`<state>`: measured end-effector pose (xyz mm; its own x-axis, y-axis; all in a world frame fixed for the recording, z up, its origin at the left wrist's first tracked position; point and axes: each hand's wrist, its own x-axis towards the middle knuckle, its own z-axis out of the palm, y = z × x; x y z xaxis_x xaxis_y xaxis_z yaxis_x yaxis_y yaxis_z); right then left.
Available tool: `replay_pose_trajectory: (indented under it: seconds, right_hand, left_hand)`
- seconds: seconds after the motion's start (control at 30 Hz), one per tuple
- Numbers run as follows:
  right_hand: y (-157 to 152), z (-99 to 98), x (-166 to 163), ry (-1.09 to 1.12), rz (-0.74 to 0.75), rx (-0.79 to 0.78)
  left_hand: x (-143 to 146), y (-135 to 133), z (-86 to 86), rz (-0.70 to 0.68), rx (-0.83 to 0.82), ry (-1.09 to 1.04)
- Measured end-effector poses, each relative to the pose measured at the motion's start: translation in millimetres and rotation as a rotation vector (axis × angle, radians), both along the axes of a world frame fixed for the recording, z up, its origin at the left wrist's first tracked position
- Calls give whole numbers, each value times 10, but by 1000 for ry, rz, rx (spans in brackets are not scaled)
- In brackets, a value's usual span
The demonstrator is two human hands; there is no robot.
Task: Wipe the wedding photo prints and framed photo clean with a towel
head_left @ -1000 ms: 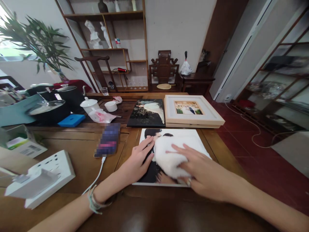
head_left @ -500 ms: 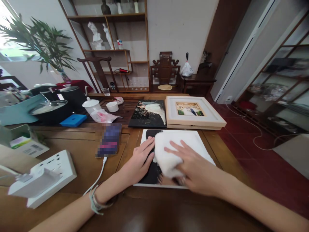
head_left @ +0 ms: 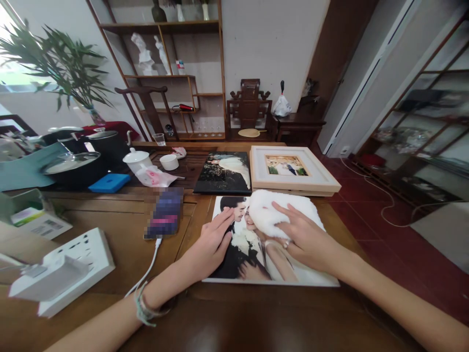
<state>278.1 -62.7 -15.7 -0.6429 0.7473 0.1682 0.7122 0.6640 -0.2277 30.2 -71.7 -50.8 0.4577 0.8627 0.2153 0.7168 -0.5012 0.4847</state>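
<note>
A large frameless photo print [head_left: 242, 254] of a couple lies flat on the wooden table [head_left: 234, 322] in front of me. My left hand [head_left: 208, 247] rests flat on its left edge, fingers stretched out. My right hand [head_left: 306, 237] presses a fluffy white cloth [head_left: 273, 210] onto the upper right part of the print, fingers spread over the cloth's near side.
Behind the print lie a dark photo panel [head_left: 224, 172] and a white-framed picture [head_left: 291, 173]. A phone [head_left: 164, 212] with a white cable sits to the left, then a white power strip [head_left: 60, 271]. Pots, a teapot [head_left: 136, 159] and a blue box [head_left: 109, 182] crowd the far left.
My right hand has slid the cloth from the middle of the print up to its far right part, uncovering the couple's faces. My left hand has stayed put.
</note>
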Motion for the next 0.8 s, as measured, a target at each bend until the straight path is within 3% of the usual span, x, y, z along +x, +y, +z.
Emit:
replay_pose_trajectory:
  seconds: [0.13,0.3,0.43,0.6,0.8]
  right_hand:
    - [-11,-5,-201,-77,26,7]
    - [-367,65,-409,-119,323,-66]
    - [-593,240,-400,-170,506,-165]
    - [-695,386,-125,-142,384,-240]
    - [-433,192,220,-74,-14,-119]
  left_hand:
    - [-8,-1,13,8,-22,-103]
    - [-38,18,89,90,-8,-361]
    - [-27,11,123,105,2,-386]
    - [2,3,19,15,48,-134]
    - [40,14,-12,-51,210,-153]
